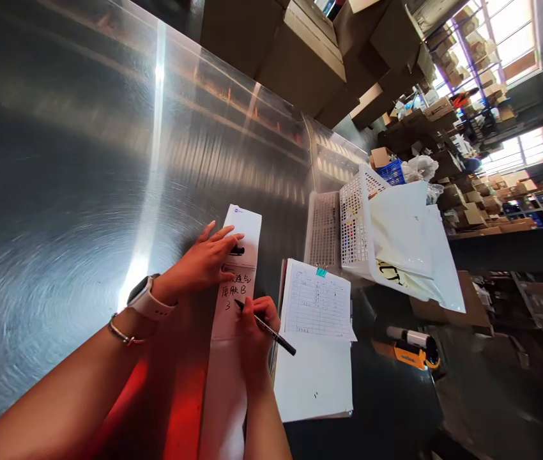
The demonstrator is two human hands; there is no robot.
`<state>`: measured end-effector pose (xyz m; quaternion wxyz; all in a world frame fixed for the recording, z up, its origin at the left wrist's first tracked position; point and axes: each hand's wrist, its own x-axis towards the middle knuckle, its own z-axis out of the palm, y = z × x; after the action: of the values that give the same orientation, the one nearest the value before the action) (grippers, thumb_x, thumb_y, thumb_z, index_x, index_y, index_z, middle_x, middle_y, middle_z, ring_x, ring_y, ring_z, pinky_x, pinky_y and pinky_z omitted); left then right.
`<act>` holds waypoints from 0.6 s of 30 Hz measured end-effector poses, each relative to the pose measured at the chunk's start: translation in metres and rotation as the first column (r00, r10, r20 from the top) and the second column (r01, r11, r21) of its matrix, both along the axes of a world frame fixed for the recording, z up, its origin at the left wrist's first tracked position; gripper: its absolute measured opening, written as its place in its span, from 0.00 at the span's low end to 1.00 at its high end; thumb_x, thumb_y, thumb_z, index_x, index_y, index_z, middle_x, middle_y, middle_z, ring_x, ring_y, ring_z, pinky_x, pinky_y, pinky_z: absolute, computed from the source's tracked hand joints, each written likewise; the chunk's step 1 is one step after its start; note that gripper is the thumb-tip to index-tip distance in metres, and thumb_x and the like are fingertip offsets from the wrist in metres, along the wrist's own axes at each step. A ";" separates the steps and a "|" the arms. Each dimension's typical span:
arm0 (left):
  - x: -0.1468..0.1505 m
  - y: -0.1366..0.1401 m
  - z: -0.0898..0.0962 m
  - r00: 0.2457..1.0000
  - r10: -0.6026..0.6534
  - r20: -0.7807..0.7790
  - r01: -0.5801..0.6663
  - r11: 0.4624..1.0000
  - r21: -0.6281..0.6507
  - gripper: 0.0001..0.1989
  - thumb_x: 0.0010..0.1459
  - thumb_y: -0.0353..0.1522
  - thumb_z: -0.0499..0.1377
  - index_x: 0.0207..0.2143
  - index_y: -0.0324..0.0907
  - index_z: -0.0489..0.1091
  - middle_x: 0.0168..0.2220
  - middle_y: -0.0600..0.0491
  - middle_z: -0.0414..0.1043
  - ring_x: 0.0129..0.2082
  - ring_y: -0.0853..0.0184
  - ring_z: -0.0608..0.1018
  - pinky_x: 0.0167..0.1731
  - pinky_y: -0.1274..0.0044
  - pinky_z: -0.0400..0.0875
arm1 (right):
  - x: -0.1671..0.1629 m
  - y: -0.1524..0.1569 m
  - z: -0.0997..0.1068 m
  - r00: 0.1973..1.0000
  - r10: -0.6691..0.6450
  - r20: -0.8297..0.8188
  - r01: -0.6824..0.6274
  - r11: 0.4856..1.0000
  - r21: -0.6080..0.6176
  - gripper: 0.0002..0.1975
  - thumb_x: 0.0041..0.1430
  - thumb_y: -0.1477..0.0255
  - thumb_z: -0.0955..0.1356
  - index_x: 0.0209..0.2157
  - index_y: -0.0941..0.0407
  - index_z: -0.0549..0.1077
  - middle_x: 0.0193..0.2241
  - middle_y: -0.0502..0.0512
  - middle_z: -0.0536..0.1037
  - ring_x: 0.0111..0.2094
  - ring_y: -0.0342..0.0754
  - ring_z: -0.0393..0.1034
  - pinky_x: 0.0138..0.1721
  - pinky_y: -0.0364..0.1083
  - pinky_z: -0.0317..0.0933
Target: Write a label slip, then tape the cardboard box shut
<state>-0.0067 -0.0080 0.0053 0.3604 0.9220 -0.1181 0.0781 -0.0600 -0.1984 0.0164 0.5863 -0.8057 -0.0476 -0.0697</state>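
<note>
I see the left hand [207, 259] pressed flat, fingers spread, on a white strip [233, 300] at lower centre of the frame, on the steel table [61, 191]. The right hand [257, 322] grips a pen [266, 327], tip on the strip below the handwriting. If the left hand lifts, I judge the strip could slide on the slick steel and smear the ink. A clipboard [317, 345] lies just right.

A paper strip [236, 281] is lying on the steel table [61, 191], with a clipboard of forms [317, 338] sitting just to its right. Behind that, a basket [355, 230] is standing; a tape dispenser [412, 348], possibly, is resting farther right.
</note>
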 end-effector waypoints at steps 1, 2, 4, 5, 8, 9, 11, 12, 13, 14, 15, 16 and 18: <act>0.000 0.000 0.000 1.000 -0.003 0.006 0.003 1.000 -0.002 0.37 0.49 0.33 0.69 0.58 0.42 0.56 0.62 0.46 0.65 0.68 0.54 0.56 0.68 0.56 0.37 | -0.001 -0.001 0.001 1.000 0.004 -0.010 -0.004 1.000 -0.014 0.19 0.60 0.68 0.68 0.20 0.55 0.57 0.18 0.44 0.61 0.19 0.39 0.56 0.21 0.40 0.53; 0.000 0.000 0.000 1.000 -0.004 0.014 0.004 1.000 -0.003 0.37 0.50 0.33 0.68 0.59 0.42 0.56 0.62 0.46 0.65 0.68 0.54 0.56 0.68 0.56 0.37 | -0.002 -0.002 0.002 1.000 0.007 -0.021 -0.008 1.000 -0.013 0.20 0.60 0.68 0.67 0.19 0.55 0.55 0.17 0.43 0.58 0.18 0.38 0.54 0.20 0.40 0.51; -0.001 0.000 0.000 1.000 -0.005 0.023 0.005 1.000 -0.003 0.36 0.51 0.33 0.68 0.59 0.43 0.55 0.62 0.46 0.65 0.68 0.54 0.55 0.68 0.55 0.36 | -0.005 -0.006 0.003 0.999 -0.032 -0.036 0.033 0.999 0.040 0.21 0.61 0.67 0.66 0.19 0.54 0.54 0.17 0.43 0.57 0.18 0.38 0.53 0.18 0.40 0.50; -0.001 0.000 0.000 1.000 -0.006 0.025 0.006 1.000 -0.003 0.36 0.51 0.33 0.67 0.59 0.43 0.55 0.62 0.45 0.64 0.68 0.54 0.55 0.68 0.55 0.36 | -0.007 -0.009 0.003 0.996 -0.073 -0.043 0.076 0.994 0.081 0.21 0.61 0.66 0.67 0.20 0.54 0.54 0.18 0.43 0.58 0.18 0.39 0.54 0.18 0.40 0.51; -0.001 0.000 0.001 1.000 -0.011 0.011 0.011 1.000 -0.004 0.34 0.51 0.33 0.67 0.58 0.43 0.56 0.63 0.46 0.64 0.68 0.53 0.55 0.68 0.54 0.37 | -0.010 -0.014 0.004 0.982 -0.160 -0.103 0.175 0.973 0.154 0.22 0.60 0.62 0.68 0.20 0.54 0.55 0.20 0.44 0.60 0.18 0.39 0.56 0.17 0.40 0.51; 0.000 0.000 0.001 1.000 -0.010 0.004 0.010 1.000 -0.005 0.33 0.51 0.33 0.67 0.57 0.43 0.56 0.63 0.46 0.64 0.68 0.53 0.55 0.68 0.54 0.37 | -0.011 -0.015 0.004 0.980 -0.155 -0.125 0.172 0.975 0.142 0.22 0.60 0.61 0.69 0.20 0.54 0.55 0.19 0.44 0.60 0.18 0.39 0.55 0.17 0.40 0.51; 0.000 -0.001 0.002 1.000 -0.002 -0.007 0.002 1.000 -0.005 0.33 0.51 0.32 0.67 0.56 0.43 0.57 0.63 0.46 0.64 0.68 0.53 0.56 0.68 0.54 0.38 | -0.010 -0.016 0.004 0.981 -0.134 -0.137 0.147 0.986 0.085 0.23 0.59 0.61 0.69 0.20 0.54 0.55 0.18 0.43 0.59 0.18 0.39 0.54 0.19 0.41 0.52; 0.000 -0.001 0.002 1.000 -0.001 -0.008 0.001 1.000 -0.005 0.32 0.50 0.32 0.67 0.55 0.43 0.57 0.63 0.46 0.64 0.68 0.53 0.55 0.68 0.54 0.38 | -0.010 -0.015 0.004 0.983 -0.127 -0.132 0.135 0.990 0.050 0.23 0.59 0.61 0.69 0.20 0.54 0.55 0.18 0.43 0.59 0.18 0.39 0.55 0.20 0.41 0.53; 0.000 -0.001 0.003 1.000 0.000 -0.007 0.000 1.000 -0.006 0.32 0.50 0.32 0.68 0.55 0.43 0.57 0.63 0.46 0.64 0.68 0.53 0.55 0.68 0.54 0.38 | -0.010 -0.015 0.004 0.985 -0.120 -0.125 0.123 0.992 0.014 0.23 0.59 0.61 0.69 0.20 0.54 0.55 0.17 0.43 0.59 0.18 0.39 0.55 0.20 0.41 0.53; 0.000 -0.001 0.003 1.000 0.000 -0.004 0.000 1.000 -0.009 0.32 0.50 0.32 0.68 0.55 0.43 0.57 0.63 0.46 0.64 0.68 0.53 0.55 0.68 0.54 0.38 | -0.010 -0.014 0.005 0.986 -0.113 -0.119 0.112 0.994 -0.019 0.22 0.59 0.61 0.68 0.19 0.54 0.55 0.17 0.43 0.59 0.18 0.39 0.55 0.21 0.42 0.54; 0.000 0.000 0.003 1.000 -0.002 -0.002 0.002 1.000 -0.012 0.32 0.50 0.32 0.68 0.54 0.43 0.58 0.62 0.46 0.64 0.68 0.53 0.56 0.68 0.54 0.38 | -0.010 -0.014 0.005 0.987 -0.106 -0.117 0.102 0.994 -0.044 0.22 0.60 0.61 0.67 0.19 0.54 0.54 0.16 0.43 0.58 0.18 0.40 0.55 0.21 0.42 0.54; 0.000 0.000 0.004 1.000 -0.005 0.000 0.005 1.000 -0.015 0.31 0.50 0.32 0.68 0.54 0.43 0.58 0.62 0.46 0.64 0.68 0.53 0.56 0.68 0.54 0.38 | -0.010 -0.013 0.005 0.988 -0.100 -0.121 0.093 0.994 -0.064 0.22 0.60 0.61 0.66 0.19 0.53 0.54 0.16 0.44 0.58 0.18 0.40 0.55 0.21 0.42 0.54; -0.001 0.000 0.004 1.000 -0.009 -0.002 0.009 1.000 -0.018 0.30 0.50 0.32 0.68 0.53 0.43 0.59 0.62 0.46 0.65 0.68 0.53 0.56 0.68 0.54 0.38 | -0.010 -0.013 0.005 0.987 -0.098 -0.131 0.087 0.992 -0.091 0.22 0.61 0.61 0.65 0.19 0.53 0.53 0.17 0.44 0.57 0.19 0.40 0.54 0.21 0.42 0.53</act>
<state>-0.0074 -0.0075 0.0097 0.3693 0.9182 -0.1210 0.0768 -0.0700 -0.2113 0.0218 0.5495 -0.8341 0.0266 -0.0400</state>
